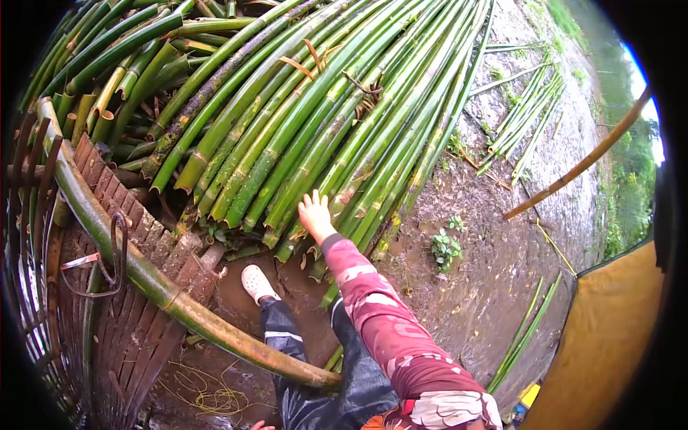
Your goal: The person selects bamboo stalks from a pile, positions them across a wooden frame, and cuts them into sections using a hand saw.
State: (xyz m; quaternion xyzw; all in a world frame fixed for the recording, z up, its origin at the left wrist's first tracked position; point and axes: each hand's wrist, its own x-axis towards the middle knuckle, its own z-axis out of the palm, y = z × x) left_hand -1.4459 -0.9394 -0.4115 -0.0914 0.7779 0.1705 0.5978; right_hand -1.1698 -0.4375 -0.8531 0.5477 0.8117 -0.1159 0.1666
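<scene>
My right hand [315, 215], in a maroon patterned sleeve, reaches out to the lower ends of a large stack of green bamboo poles [301, 154]. Its fingers are spread and lie against the poles, not wrapped round any of them. At the bottom edge only a sliver of my left hand [262, 426] shows, so its grip is hidden. A long bent bamboo pole [172, 297] curves across from the upper left and ends by my legs.
Slatted wooden fencing [125, 315] stands on the left, with a wire loop [118, 265] hung there. Yellow cord [215, 398] lies on the muddy ground. Thin bamboo strips [527, 337] lie to the right, near a tan tarp [609, 337]. A slanting pole [580, 158] stands at right.
</scene>
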